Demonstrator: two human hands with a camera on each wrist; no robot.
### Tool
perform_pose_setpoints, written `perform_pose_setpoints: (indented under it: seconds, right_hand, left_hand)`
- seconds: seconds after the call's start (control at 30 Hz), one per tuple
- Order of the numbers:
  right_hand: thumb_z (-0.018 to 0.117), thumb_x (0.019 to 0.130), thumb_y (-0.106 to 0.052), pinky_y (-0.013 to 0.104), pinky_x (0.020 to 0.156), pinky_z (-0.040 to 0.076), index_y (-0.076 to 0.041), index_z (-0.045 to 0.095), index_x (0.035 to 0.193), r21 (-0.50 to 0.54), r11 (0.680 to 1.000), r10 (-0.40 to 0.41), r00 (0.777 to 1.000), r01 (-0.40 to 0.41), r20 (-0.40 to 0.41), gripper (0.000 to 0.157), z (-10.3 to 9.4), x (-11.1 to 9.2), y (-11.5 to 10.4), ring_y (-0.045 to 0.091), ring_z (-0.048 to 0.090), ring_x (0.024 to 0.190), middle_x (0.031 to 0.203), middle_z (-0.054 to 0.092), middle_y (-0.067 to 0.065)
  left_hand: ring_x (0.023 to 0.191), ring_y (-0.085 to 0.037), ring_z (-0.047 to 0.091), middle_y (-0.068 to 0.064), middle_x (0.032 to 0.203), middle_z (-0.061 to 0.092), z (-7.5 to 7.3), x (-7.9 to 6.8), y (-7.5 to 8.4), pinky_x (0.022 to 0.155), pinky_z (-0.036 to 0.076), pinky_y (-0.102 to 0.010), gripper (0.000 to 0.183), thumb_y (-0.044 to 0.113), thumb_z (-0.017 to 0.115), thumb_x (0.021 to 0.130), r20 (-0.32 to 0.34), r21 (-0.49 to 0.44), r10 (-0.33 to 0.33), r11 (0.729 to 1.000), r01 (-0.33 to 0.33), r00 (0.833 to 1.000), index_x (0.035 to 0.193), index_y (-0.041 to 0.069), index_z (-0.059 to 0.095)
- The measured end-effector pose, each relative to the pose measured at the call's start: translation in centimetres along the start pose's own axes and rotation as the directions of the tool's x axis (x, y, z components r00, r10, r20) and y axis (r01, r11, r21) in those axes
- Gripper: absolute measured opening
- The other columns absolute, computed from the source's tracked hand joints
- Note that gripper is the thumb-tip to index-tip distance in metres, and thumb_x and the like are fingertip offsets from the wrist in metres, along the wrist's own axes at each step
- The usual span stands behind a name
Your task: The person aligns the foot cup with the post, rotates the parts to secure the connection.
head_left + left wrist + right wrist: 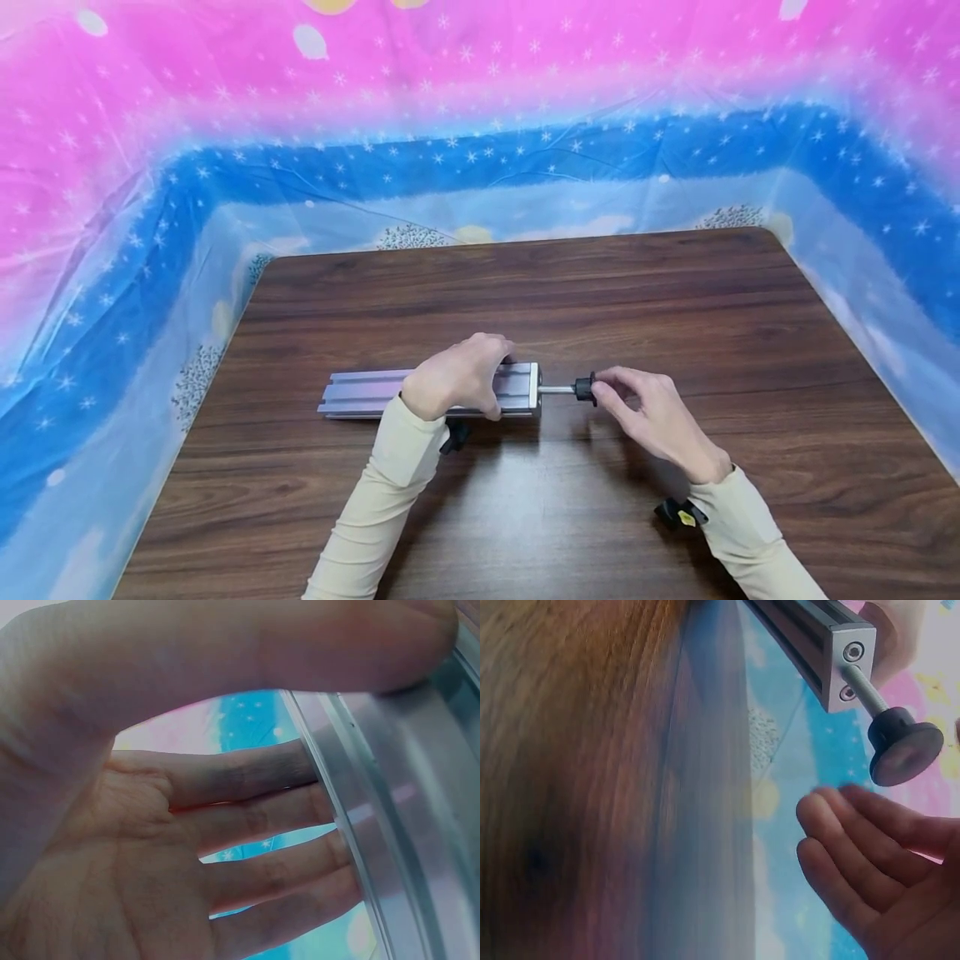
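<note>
An aluminium profile (363, 392) lies lengthwise across the table, and my left hand (457, 379) grips it near its right end. In the left wrist view the thumb (360, 645) lies along one side of the grooved profile (390, 825), with the fingers on the other. A threaded rod (868, 691) sticks out of the end plate (853, 664), which carries two screws. On the rod's outer end sits a black levelling foot (906, 750). My right hand (660, 417) has its fingertips right at the foot; in the right wrist view its relaxed fingers (855, 855) stand apart from the disc.
The brown wooden table (525, 292) has a patterned pink and blue cloth (480, 150) hung around its far and side edges. Black wrist devices (678, 512) sit by both cream sleeves (375, 508).
</note>
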State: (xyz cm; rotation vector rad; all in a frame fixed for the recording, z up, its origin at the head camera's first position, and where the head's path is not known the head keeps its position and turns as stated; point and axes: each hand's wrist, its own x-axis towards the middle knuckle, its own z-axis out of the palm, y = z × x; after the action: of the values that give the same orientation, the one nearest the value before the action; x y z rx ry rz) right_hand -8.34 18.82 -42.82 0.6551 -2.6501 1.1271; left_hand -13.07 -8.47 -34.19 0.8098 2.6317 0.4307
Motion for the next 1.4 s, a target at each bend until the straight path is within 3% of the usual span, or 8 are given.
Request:
perform_pose_setpoints:
  seconds: [0.1,0.2,0.37,0.53,0.67,1.13,1.4]
  right_hand:
    - [0.080,0.086,-0.021,0.035,0.090,0.055,-0.011,0.062,0.135,0.003,0.994,-0.110,0.994,0.110,-0.030,0.053,-0.14,-0.14,0.04,0.020,0.068,0.110,0.126,0.069,0.004]
    - [0.089,0.077,-0.017,0.026,0.099,0.050,-0.012,0.057,0.143,0.021,0.976,-0.216,0.975,0.217,-0.043,0.074,-0.10,-0.07,0.05,0.021,0.064,0.119,0.134,0.065,0.004]
    - [0.086,0.079,-0.008,0.013,0.101,0.043,-0.012,0.064,0.134,0.011,0.965,-0.262,0.963,0.263,-0.059,0.060,-0.09,-0.05,0.07,0.019,0.066,0.117,0.128,0.069,0.004]
    - [0.084,0.081,-0.009,0.029,0.090,0.055,-0.013,0.065,0.134,-0.005,0.967,-0.253,0.966,0.253,-0.058,0.056,-0.10,-0.06,0.04,0.018,0.069,0.110,0.125,0.071,0.004]
    - [0.081,0.084,-0.011,0.040,0.075,0.058,-0.011,0.066,0.132,-0.011,0.971,-0.238,0.970,0.238,-0.052,0.051,0.01,0.05,0.18,0.016,0.072,0.098,0.119,0.073,0.005]
    - [0.074,0.092,-0.017,0.027,0.061,0.057,-0.002,0.072,0.119,0.017,0.999,-0.051,0.999,0.051,-0.016,0.032,-0.03,0.26,-0.20,0.006,0.071,0.080,0.095,0.078,0.003]
    - [0.065,0.099,-0.026,0.021,0.062,0.055,-0.001,0.072,0.115,0.109,0.989,0.098,0.994,-0.103,0.047,0.031,-0.17,0.54,-0.57,0.017,0.076,0.071,0.085,0.078,0.007]
  left_hand:
    - [0.085,-0.019,0.054,-0.005,0.098,0.062,-0.06,0.00,-0.02,0.075,0.049,-0.031,0.054,0.004,0.088,0.062,-0.007,0.005,0.002,1.000,-0.002,1.000,0.111,0.002,0.065]
    - [0.085,-0.019,0.055,-0.005,0.099,0.063,-0.06,0.01,-0.09,0.075,0.049,-0.031,0.054,0.004,0.088,0.062,-0.009,0.011,-0.001,1.000,0.001,1.000,0.112,0.002,0.065]
    - [0.086,-0.019,0.055,-0.005,0.100,0.063,0.09,0.15,-0.11,0.076,0.050,-0.031,0.056,0.005,0.089,0.063,-0.001,0.014,-0.006,1.000,0.006,1.000,0.113,0.002,0.065]
    - [0.087,-0.019,0.055,-0.005,0.101,0.063,0.02,0.08,-0.07,0.077,0.050,-0.032,0.058,0.006,0.090,0.063,0.003,0.010,-0.005,1.000,0.005,1.000,0.115,0.001,0.065]
    - [0.086,-0.019,0.054,-0.005,0.100,0.063,0.05,0.00,-0.16,0.077,0.050,-0.032,0.057,0.006,0.090,0.063,-0.002,0.006,-0.006,1.000,0.006,1.000,0.114,0.001,0.065]
    - [0.086,-0.019,0.054,-0.004,0.097,0.060,0.42,0.09,-0.40,0.075,0.048,-0.031,0.058,0.004,0.089,0.064,0.019,-0.021,-0.006,1.000,0.007,1.000,0.117,0.001,0.065]
    - [0.087,-0.020,0.054,-0.006,0.102,0.061,0.27,0.20,-0.46,0.077,0.049,-0.032,0.057,0.007,0.089,0.066,0.015,-0.011,-0.002,1.000,0.003,1.000,0.117,0.001,0.064]
